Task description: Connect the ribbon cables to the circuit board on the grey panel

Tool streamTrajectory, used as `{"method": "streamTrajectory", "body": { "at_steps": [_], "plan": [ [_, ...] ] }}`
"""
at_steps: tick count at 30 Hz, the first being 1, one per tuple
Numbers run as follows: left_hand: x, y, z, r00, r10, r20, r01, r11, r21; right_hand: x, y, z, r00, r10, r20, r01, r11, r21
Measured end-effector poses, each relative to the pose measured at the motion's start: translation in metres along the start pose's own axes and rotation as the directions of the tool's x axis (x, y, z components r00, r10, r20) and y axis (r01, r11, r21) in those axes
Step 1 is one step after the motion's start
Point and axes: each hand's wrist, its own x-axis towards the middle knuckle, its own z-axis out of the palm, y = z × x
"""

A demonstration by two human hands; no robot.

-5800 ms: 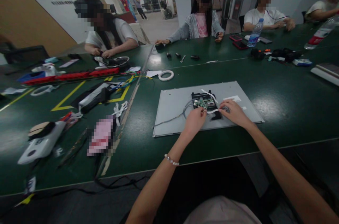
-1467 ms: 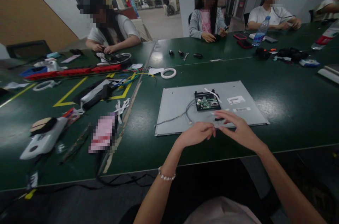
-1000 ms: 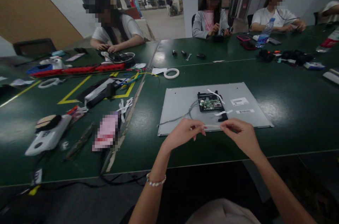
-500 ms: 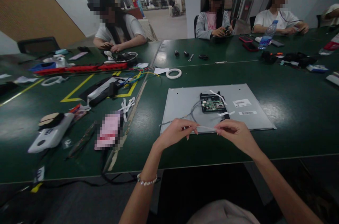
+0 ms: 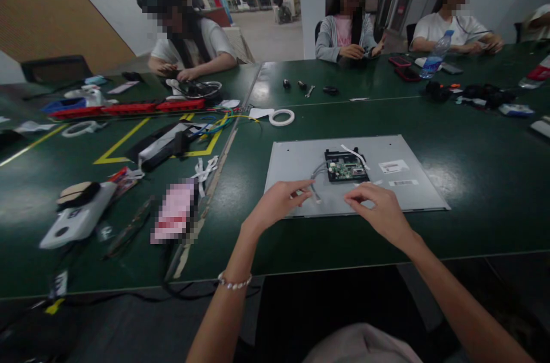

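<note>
A flat grey display panel (image 5: pixel 296 162) lies on the table with its back up. Mounted on it is a green circuit board (image 5: pixel 346 169) in a black frame, from which a grey cable (image 5: pixel 317 191) loops down. My left hand (image 5: pixel 281 202), bent over the panel's left part, has its fingertips at this cable; the loose cable end sticks out below them. My right hand (image 5: pixel 376 205) is closed in a pinch just below the board; whatever it holds is hidden. A white tape strip (image 5: pixel 354 155) crosses the board's upper right corner.
A white tape roll (image 5: pixel 282 117) lies behind the panel. To the left are a pink phone-like object (image 5: pixel 174 211), a white device (image 5: pixel 77 214), wires and a red strip (image 5: pixel 133 108). Several people sit across the table; a bottle (image 5: pixel 437 56) stands far right.
My hands have drawn apart, and the white strip stretched between them no longer shows. The cable's loose end has swung from the panel's left edge to between my hands.
</note>
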Motion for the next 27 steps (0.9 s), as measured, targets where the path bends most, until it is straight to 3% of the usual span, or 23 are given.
{"method": "streamTrajectory", "body": {
  "at_steps": [3, 7, 9, 12, 16, 22, 27],
  "plan": [
    [0.005, -0.013, -0.007, 0.981, -0.088, -0.172, 0.113, 0.984, 0.141, 0.013, 0.002, -0.001, 0.983, -0.142, -0.114, 0.108, 0.959, -0.263],
    [0.009, -0.018, -0.004, 0.924, -0.103, -0.368, 0.165, 0.976, 0.142, 0.039, 0.006, 0.002, 0.94, -0.295, -0.173, 0.138, 0.79, -0.597],
    [0.012, -0.014, 0.003, 0.894, -0.096, -0.438, 0.178, 0.973, 0.149, 0.051, 0.009, 0.008, 0.935, -0.331, -0.128, 0.155, 0.706, -0.691],
    [0.015, -0.006, 0.015, 0.869, -0.073, -0.49, 0.197, 0.959, 0.206, 0.058, 0.015, 0.024, 0.949, -0.309, 0.056, 0.242, 0.608, -0.756],
    [0.021, -0.002, 0.029, 0.908, 0.006, -0.42, 0.138, 0.94, 0.311, 0.053, 0.025, 0.045, 0.941, -0.224, 0.253, 0.337, 0.587, -0.736],
    [0.035, -0.004, 0.046, 0.96, 0.137, -0.245, -0.025, 0.911, 0.411, 0.046, 0.028, 0.055, 0.922, -0.22, 0.318, 0.385, 0.604, -0.698],
    [0.047, -0.015, 0.056, 0.977, 0.147, -0.155, -0.051, 0.866, 0.497, 0.047, 0.027, 0.06, 0.917, -0.212, 0.338, 0.395, 0.606, -0.69]
  ]
}}
